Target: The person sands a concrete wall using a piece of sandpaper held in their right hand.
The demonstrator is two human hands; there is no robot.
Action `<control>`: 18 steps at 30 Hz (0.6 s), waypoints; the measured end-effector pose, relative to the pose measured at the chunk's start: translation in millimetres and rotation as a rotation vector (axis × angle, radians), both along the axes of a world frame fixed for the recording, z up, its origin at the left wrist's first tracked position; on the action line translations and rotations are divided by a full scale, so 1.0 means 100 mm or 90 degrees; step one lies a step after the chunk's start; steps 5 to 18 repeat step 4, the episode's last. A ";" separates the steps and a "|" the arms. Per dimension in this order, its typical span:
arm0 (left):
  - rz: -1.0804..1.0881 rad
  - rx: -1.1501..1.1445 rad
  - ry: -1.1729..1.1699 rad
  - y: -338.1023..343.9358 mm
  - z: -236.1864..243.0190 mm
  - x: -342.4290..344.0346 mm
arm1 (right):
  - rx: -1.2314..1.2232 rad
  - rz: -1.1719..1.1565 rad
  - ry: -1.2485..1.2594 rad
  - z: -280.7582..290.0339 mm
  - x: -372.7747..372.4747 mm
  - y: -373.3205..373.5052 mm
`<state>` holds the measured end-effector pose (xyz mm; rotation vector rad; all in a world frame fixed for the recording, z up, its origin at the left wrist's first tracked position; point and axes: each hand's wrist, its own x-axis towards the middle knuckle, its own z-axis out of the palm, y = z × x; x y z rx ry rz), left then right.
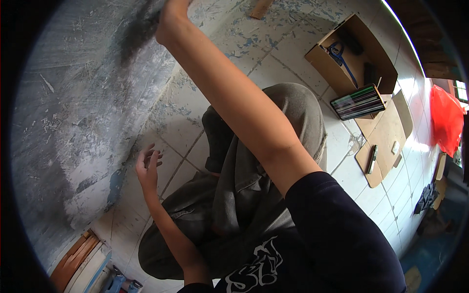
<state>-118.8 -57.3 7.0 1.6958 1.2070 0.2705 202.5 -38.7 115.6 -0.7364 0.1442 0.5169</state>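
My right arm stretches across to the far end of a grey wall with scraped, patchy paint. At the upper edge of the view my right hand is close to the wall, mostly cut off. Its fingers, and anything in them, are hidden. My left hand hangs near the foot of the wall, above the tiles, with its fingers apart and nothing in it. Flakes of blue and white paint lie scattered on the floor beside the wall.
I sit on a white tiled floor. On the right stand an open cardboard box with tools and a striped dark case. A utility knife rests on flattened cardboard. A red bag is farther right.
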 end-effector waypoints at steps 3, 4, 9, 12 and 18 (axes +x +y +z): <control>-0.017 0.002 -0.013 0.02 -0.01 0.01 | 0.016 -0.025 -0.027 0.02 0.05 0.03; -0.012 -0.003 -0.006 0.02 -0.02 0.01 | 0.015 -0.026 -0.028 0.01 0.07 0.03; -0.012 -0.003 -0.006 0.02 -0.02 0.01 | 0.015 -0.026 -0.028 0.01 0.07 0.03; -0.012 -0.003 -0.006 0.02 -0.02 0.01 | 0.015 -0.026 -0.028 0.01 0.07 0.03; -0.012 -0.003 -0.006 0.02 -0.02 0.01 | 0.015 -0.026 -0.028 0.01 0.07 0.03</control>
